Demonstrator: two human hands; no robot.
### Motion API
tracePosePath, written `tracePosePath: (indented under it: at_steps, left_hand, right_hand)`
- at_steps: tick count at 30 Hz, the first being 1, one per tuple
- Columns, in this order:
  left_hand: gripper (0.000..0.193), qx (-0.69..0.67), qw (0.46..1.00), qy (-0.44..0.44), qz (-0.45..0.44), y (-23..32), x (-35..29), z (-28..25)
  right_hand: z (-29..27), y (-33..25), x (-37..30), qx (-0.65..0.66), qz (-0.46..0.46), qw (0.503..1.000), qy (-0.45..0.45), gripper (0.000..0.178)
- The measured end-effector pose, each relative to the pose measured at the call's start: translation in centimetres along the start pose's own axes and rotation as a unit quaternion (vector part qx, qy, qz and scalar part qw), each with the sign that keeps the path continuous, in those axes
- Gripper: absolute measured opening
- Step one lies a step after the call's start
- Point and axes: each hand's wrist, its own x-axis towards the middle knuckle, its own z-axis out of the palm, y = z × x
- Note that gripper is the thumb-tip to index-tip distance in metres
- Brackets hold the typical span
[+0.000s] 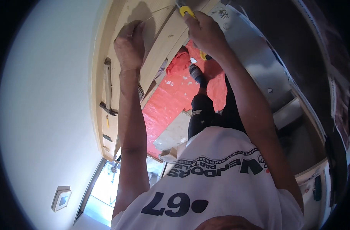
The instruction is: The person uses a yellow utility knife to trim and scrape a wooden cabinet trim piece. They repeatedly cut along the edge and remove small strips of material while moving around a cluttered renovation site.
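My right hand point(208, 33) is closed around a yellow utility knife point(186, 10), its metal tip pointing up and left over the wooden boards. The knife's lower end shows beneath the palm. To the left, my left hand point(129, 45) is held over a pale wooden board point(154, 9), fingers curled and pinched together. Whatever is between those fingertips is hidden. A thin line crosses the board by the hand's shadow. Beside my left forearm, a claw hammer point(107, 86) with a wooden handle lies on the wood.
Below the hammer lie a small yellow stick point(107, 121) and a dark flat piece point(107, 138). A red sheet point(169, 97) with scraps covers the floor around my foot. A white wall point(48, 88) stands at left. A marked pale panel point(247, 50) and wooden framing point(307, 115) stand at right.
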Motion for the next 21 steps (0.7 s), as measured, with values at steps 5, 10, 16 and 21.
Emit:
tracePosePath:
  at_steps: [5,10,16,21]
  left_hand:
    - [0.01,0.054,0.989,0.024,0.135,-2.4,1.0,0.1]
    - [0.007,0.031,0.983,0.069,0.165,-4.4,1.0,1.0]
    - [0.006,0.049,0.982,0.108,0.145,-4.2,0.8,1.8]
    - [0.005,0.013,0.986,0.122,0.114,-4.5,1.0,1.7]
  right_hand:
    - [0.4,0.9,0.5,-0.069,-0.044,0.997,0.015,0.036]
    - [0.9,0.4,-0.1,-0.05,-0.027,0.998,0.034,0.038]
    - [1.5,-0.1,0.1,-0.064,-0.038,0.996,0.042,0.039]
    - [1.5,-1.1,0.5,-0.078,-0.018,0.996,0.025,0.035]
